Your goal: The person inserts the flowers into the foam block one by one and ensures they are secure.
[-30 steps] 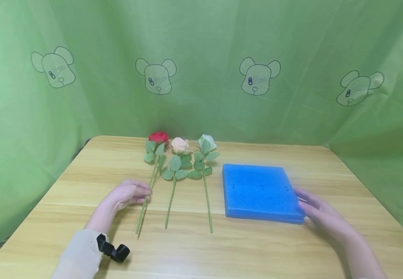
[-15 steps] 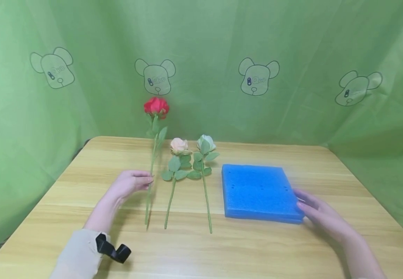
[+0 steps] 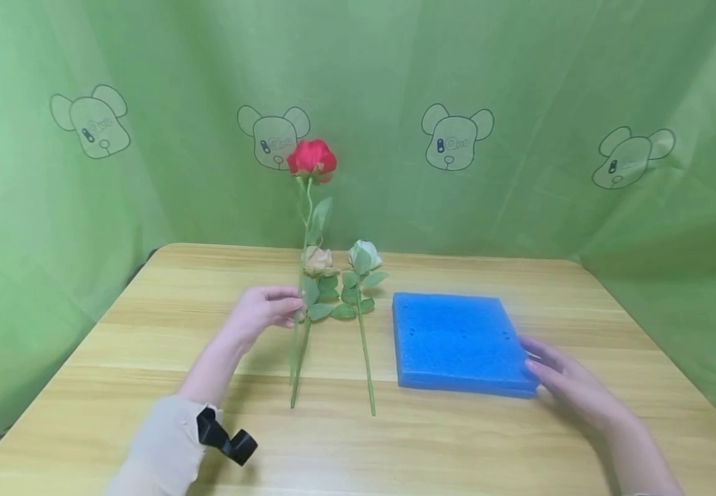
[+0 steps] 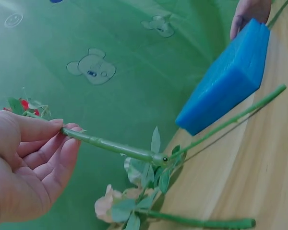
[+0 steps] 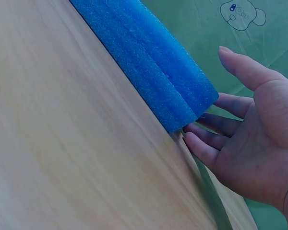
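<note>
A red rose (image 3: 312, 160) is held nearly upright, its green stem (image 4: 110, 145) apparently clear of the surface (image 3: 457, 441), where a blue foam block (image 3: 460, 344) is laid flat.

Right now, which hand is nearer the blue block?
Right hand, at the right edge of the blue block; the left hand is off to its left, pinching the red rose.

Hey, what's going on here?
Someone's left hand is pinching a red rose by its stem, holding it clear of the wooden table, bloom up. A pink rose and a white rose lie side by side on the table. The right hand touches the side of a blue foam block, which has small holes in its top.
</note>
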`<state>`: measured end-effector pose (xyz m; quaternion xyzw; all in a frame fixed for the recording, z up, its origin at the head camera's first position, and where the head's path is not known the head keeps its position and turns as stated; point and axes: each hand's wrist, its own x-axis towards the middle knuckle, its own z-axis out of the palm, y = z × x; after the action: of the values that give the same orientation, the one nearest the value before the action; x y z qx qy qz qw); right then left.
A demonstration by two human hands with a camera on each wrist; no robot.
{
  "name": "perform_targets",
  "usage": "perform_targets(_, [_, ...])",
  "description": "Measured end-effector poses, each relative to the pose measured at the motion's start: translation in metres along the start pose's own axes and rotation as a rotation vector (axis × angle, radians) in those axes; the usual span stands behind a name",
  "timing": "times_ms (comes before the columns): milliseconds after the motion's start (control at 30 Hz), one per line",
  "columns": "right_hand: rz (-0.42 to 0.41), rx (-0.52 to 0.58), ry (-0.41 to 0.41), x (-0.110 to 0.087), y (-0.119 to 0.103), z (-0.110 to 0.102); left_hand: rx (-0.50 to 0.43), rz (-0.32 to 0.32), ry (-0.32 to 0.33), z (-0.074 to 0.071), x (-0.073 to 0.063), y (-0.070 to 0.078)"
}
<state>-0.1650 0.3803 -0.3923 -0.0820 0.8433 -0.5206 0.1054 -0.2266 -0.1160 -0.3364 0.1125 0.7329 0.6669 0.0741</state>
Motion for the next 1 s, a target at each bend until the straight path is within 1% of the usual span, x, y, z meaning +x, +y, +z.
perform_targets(167, [0.004,0.017,-0.002,-0.001,-0.002,0.000,0.012,0.013,-0.017,0.012,0.006,0.007])
perform_targets(333, [0.009,0.034,-0.005,-0.002,-0.002,0.002,0.024,0.000,-0.037,0.023,0.009,0.015])
perform_targets(467, [0.016,0.024,-0.007,-0.002,-0.002,0.002,0.015,-0.005,-0.031,0.034,0.010,0.020])
perform_targets(600, [0.022,0.026,-0.008,-0.002,-0.002,0.002,0.006,0.054,-0.019,0.044,0.013,0.025])
perform_targets(700, [0.018,0.028,-0.008,-0.002,-0.001,0.002,-0.019,0.102,-0.004,0.051,0.016,0.028])
perform_targets(767, [0.012,0.018,-0.007,-0.002,0.000,0.002,-0.048,0.113,0.015,0.056,0.019,0.030])
perform_targets(833, [0.002,0.013,-0.006,-0.002,0.001,0.001,-0.066,0.111,0.030,0.061,0.023,0.032])
perform_targets(900, [-0.008,-0.009,-0.003,-0.001,0.001,0.001,-0.041,0.114,0.041,0.067,0.026,0.035])
perform_targets(1000, [-0.018,-0.035,0.004,-0.001,0.001,0.000,0.026,0.129,0.049,0.075,0.031,0.040])
